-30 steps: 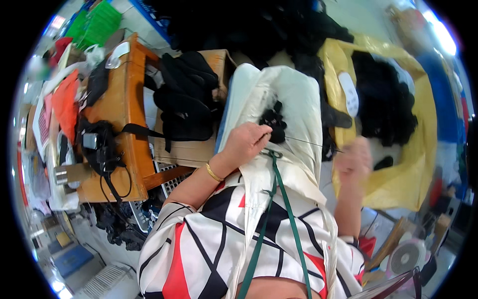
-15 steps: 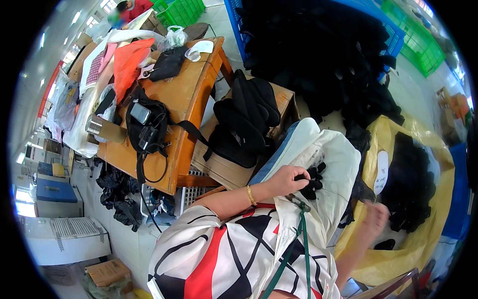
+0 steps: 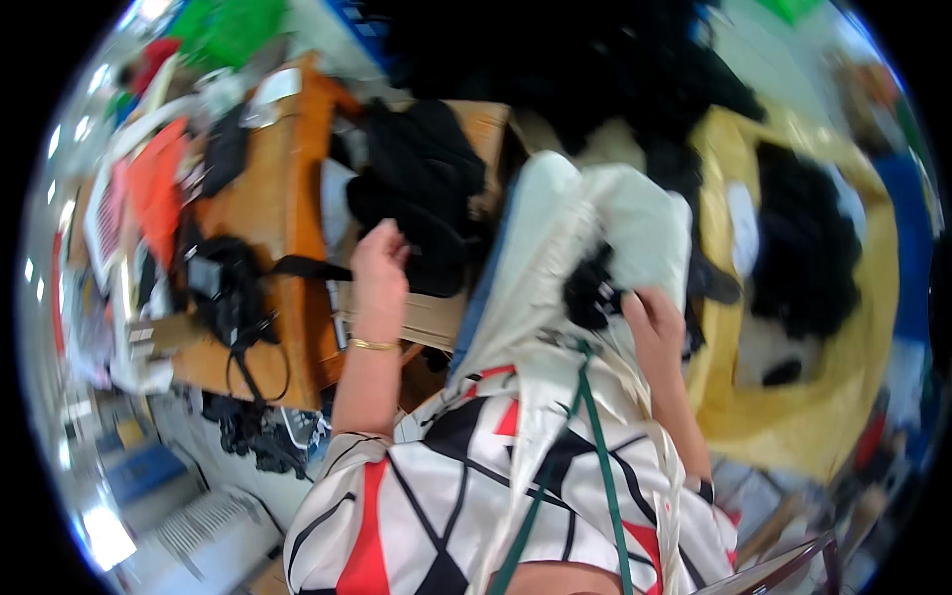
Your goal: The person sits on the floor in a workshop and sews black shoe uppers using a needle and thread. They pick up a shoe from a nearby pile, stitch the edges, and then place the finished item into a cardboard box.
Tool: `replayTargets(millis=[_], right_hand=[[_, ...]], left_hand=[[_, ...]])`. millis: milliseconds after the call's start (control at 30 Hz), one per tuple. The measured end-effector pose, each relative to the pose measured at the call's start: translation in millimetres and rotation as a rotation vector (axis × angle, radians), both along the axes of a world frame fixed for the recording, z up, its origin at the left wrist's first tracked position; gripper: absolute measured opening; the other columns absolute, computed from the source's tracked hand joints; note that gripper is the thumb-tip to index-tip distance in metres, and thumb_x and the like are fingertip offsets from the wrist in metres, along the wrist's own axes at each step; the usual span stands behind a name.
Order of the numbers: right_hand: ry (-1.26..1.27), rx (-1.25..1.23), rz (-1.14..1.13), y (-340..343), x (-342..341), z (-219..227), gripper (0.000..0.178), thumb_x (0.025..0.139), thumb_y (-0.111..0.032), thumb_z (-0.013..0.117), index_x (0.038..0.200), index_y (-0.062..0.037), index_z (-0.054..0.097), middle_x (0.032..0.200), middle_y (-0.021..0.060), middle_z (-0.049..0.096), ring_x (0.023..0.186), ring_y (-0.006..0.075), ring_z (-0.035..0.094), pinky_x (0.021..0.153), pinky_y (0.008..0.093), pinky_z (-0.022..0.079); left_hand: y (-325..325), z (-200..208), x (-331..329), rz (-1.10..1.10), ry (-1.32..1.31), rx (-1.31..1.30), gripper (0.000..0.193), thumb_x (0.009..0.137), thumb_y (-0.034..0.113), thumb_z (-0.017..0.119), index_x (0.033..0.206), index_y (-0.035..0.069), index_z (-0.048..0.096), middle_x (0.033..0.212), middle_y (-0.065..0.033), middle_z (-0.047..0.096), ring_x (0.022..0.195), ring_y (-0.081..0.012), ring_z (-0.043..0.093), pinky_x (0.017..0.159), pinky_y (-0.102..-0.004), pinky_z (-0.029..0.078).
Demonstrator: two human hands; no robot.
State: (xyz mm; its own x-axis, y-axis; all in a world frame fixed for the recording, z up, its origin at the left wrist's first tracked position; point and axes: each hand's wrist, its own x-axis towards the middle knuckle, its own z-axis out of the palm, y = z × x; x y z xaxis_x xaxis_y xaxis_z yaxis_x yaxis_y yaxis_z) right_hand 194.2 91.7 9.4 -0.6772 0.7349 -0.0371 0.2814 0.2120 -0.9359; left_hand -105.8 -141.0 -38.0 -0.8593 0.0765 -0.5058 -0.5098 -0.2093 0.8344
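Observation:
My left hand (image 3: 381, 266), blurred by motion, is raised at the near left edge of a stack of black, sole-shaped pads (image 3: 436, 203) on a cardboard box (image 3: 426, 317). Its fingers look bent, but the blur hides whether they grip a pad. On the pale cloth (image 3: 645, 223) over my lap lies a small clump of black pieces (image 3: 592, 293). My right hand (image 3: 656, 322) is at the clump's right side, thumb and fingers drawn together. Whatever sits between those fingertips is too blurred to name.
On the left stands a wooden table (image 3: 297, 198) with a black bag (image 3: 228, 288) and cloths. At right, a yellow sack (image 3: 714, 367) holds black pieces and a white sole-shaped piece (image 3: 743, 230). A large black heap (image 3: 575, 59) lies at the back.
My left hand has left the clump on my lap and moved left to the stacked pads. My right hand has come in from beside the yellow sack to the clump. The view has shifted.

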Motion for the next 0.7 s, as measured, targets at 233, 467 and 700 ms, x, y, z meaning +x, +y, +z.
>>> replayTargets(millis=[233, 467, 700], right_hand=[[0.161, -0.130, 0.022, -2, 2, -12, 0.020, 0.093, -0.018, 0.067, 0.089, 0.0007, 0.063, 0.075, 0.0003, 0.056, 0.070, 0.0073, 0.049, 0.063, 0.0223, 0.042], [0.168, -0.205, 0.032, -6, 13, -16, 0.019, 0.098, -0.017, 0.060, 0.093, 0.0013, 0.062, 0.078, -0.0036, 0.054, 0.072, 0.0041, 0.046, 0.064, 0.0191, 0.038], [0.444, -0.662, -0.106, 0, 20, -31, 0.017, 0.099, -0.014, 0.055, 0.105, -0.0001, 0.063, 0.089, 0.0027, 0.065, 0.074, 0.0096, 0.060, 0.067, 0.0269, 0.055]], left_hand=[[0, -26, -57, 0.039, -0.273, 0.055, 0.042, 0.088, 0.029, 0.072, 0.116, 0.002, 0.059, 0.112, -0.0105, 0.058, 0.103, -0.0253, 0.057, 0.097, -0.0393, 0.047], [9, -8, -52, -0.080, -0.106, 0.203, 0.032, 0.087, 0.018, 0.070, 0.113, 0.003, 0.060, 0.104, -0.0085, 0.063, 0.103, -0.0256, 0.061, 0.097, -0.0408, 0.049], [57, 43, 56, -0.704, 0.672, -0.431, 0.028, 0.076, 0.009, 0.074, 0.088, 0.007, 0.049, 0.080, 0.0002, 0.050, 0.068, -0.0093, 0.048, 0.061, -0.0264, 0.045]])
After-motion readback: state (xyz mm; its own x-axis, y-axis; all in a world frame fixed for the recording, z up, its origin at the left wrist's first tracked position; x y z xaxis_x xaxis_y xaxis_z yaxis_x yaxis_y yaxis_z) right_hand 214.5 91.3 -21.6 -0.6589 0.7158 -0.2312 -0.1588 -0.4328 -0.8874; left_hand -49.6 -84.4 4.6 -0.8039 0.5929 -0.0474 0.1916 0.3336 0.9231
